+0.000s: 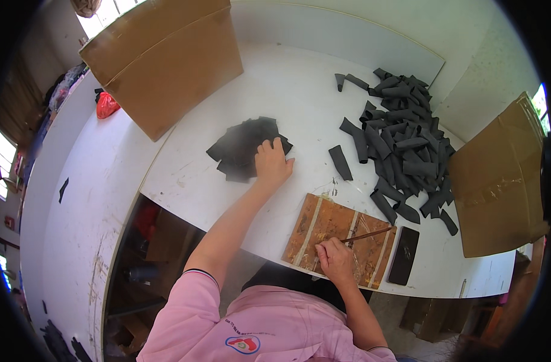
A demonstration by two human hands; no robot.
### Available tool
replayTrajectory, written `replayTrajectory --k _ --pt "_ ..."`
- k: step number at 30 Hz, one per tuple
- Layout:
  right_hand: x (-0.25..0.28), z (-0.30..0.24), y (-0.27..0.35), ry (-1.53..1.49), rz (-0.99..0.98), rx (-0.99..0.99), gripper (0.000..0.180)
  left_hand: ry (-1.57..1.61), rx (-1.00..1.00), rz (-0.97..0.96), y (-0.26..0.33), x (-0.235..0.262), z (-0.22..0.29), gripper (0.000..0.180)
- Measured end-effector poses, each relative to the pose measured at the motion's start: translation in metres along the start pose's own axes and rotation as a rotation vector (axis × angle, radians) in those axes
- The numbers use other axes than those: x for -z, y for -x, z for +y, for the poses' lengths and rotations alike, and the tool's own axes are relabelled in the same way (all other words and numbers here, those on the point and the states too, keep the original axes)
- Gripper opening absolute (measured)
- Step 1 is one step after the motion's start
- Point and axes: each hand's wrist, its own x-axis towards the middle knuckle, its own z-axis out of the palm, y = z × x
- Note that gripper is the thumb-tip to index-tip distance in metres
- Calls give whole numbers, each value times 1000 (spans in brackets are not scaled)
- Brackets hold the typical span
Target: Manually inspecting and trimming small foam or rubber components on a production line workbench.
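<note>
My left hand (274, 161) reaches forward onto a stack of flat black fabric-like pieces (242, 146), fanned out in overlapping layers on the white table. Its fingertips touch the stack's right part, and the thumb stands apart at the right edge. My right hand (336, 260) is closed around a thin brown stick (369, 234) that slants up to the right. Both are over a worn wooden board (305, 238) with pale strips of tape across it, near the front edge. Whether the stick's lower end touches the board is hidden by the hand.
Many dark grey rolled pieces (408, 145) lie heaped at the right, with one stray piece (340, 163) nearer the middle. A black phone (404, 256) lies beside the board. Cardboard boxes stand at the far left (166, 66) and right (499, 175). A red bag (107, 106) sits left.
</note>
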Motion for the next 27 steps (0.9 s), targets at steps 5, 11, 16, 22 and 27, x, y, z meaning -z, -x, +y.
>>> replayTrajectory --k 5,11,16,22,27 --pt "0 -1 0 -11 6 15 11 -294 24 -80 -4 -23 -15 20" --pt "2 0 2 -19 7 -10 11 -22 136 -62 -8 -7 -12 12" --pt "0 0 1 11 32 26 13 306 102 300 18 24 -23 17" --pt "1 2 3 18 46 78 13 1233 536 196 68 76 -3 12" --pt "-2 -5 19 -89 33 -32 13 1579 608 58 120 129 44 5"
